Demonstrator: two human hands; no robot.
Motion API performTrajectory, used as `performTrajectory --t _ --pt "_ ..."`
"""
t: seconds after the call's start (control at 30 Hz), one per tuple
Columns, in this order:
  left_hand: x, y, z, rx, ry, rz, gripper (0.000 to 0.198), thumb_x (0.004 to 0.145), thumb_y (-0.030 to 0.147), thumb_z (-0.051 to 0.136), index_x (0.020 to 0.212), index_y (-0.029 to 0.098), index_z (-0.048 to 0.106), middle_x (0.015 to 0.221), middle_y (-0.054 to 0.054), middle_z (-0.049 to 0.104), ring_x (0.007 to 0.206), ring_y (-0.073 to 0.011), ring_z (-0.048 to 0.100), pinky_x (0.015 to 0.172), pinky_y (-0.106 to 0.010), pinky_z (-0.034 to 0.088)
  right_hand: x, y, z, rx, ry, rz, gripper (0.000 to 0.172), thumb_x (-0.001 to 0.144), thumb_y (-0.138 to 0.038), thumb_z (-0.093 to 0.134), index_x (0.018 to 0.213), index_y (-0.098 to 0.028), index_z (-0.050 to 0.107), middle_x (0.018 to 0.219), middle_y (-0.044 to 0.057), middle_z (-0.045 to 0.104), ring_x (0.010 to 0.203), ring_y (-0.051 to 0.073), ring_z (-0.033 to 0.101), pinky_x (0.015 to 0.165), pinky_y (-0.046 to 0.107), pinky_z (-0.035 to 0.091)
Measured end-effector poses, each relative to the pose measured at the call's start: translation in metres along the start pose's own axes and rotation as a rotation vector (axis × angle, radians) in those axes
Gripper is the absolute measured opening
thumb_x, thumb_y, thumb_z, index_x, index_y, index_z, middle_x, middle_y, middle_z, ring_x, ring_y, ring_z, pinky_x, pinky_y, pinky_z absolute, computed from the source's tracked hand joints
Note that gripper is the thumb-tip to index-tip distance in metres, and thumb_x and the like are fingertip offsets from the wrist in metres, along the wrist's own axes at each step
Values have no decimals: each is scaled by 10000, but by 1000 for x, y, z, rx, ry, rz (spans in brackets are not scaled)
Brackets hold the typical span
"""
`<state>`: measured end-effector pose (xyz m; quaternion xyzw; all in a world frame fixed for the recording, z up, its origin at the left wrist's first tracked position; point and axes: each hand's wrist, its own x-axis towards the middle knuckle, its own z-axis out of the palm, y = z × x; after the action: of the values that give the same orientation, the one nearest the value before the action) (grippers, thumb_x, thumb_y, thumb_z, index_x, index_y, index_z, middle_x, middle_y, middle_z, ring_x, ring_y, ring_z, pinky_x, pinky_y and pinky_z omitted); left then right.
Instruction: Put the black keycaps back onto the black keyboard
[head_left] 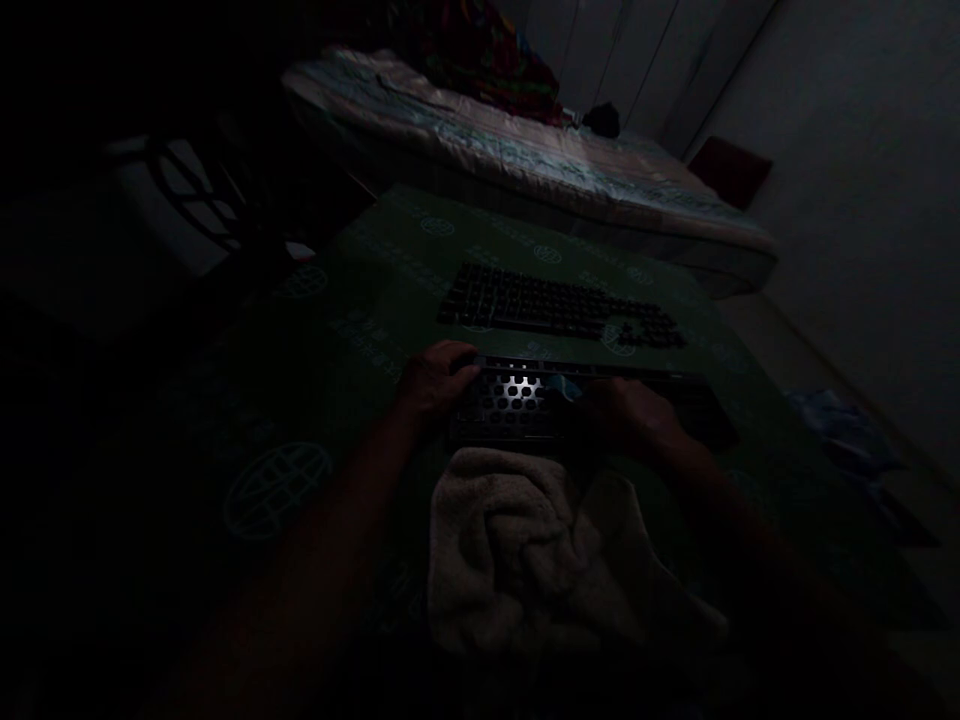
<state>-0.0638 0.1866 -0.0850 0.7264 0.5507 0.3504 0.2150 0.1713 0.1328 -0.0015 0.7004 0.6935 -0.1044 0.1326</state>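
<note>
A dark keyboard base (497,430) without keycaps lies in front of me, a bright patch of light on its left part. My left hand (441,378) is closed on the base's upper left corner, thumb along its edge. Over the middle of the base, my right hand (636,408) is closed around a dark object with a bluish-teal part (562,386); its kind is too dark to tell. Behind the base, loose black keycaps (555,305) are laid out in keyboard rows. A crumpled light towel (517,550) lies just in front of the base.
The room is very dark. A green patterned cover (345,390) with printed globes lies on the table. Beyond it stands a bed (510,140) with a dark patterned cloth (487,60). A chair (199,195) is at the left, and a bluish bundle (847,430) lies at the right.
</note>
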Motion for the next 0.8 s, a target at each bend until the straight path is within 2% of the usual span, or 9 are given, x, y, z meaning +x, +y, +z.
performTrajectory --t 0.23,0.43,0.8 --pt "1 -3 1 30 -13 6 342 741 368 491 1003 189 616 1090 -49 616 986 -197 570 904 -318 434 1 -18 -1 -40 -11 50 330 836 -364 379 1008 -214 618 999 124 647 890 257 615 683 324 440" --pt "2 -1 0 30 -13 -1 335 736 358 493 992 183 620 1073 -47 623 983 -197 570 900 -314 435 -1 -26 -4 -46 -44 32 330 828 -318 394 1016 -185 630 1005 147 644 894 242 617 704 314 447" --pt "3 -4 1 27 -7 17 327 735 343 499 989 175 618 1068 -52 621 971 -189 574 894 -307 437 -27 -29 4 -99 -55 -61 301 834 -283 383 966 -186 636 913 126 667 829 233 633 643 288 438"
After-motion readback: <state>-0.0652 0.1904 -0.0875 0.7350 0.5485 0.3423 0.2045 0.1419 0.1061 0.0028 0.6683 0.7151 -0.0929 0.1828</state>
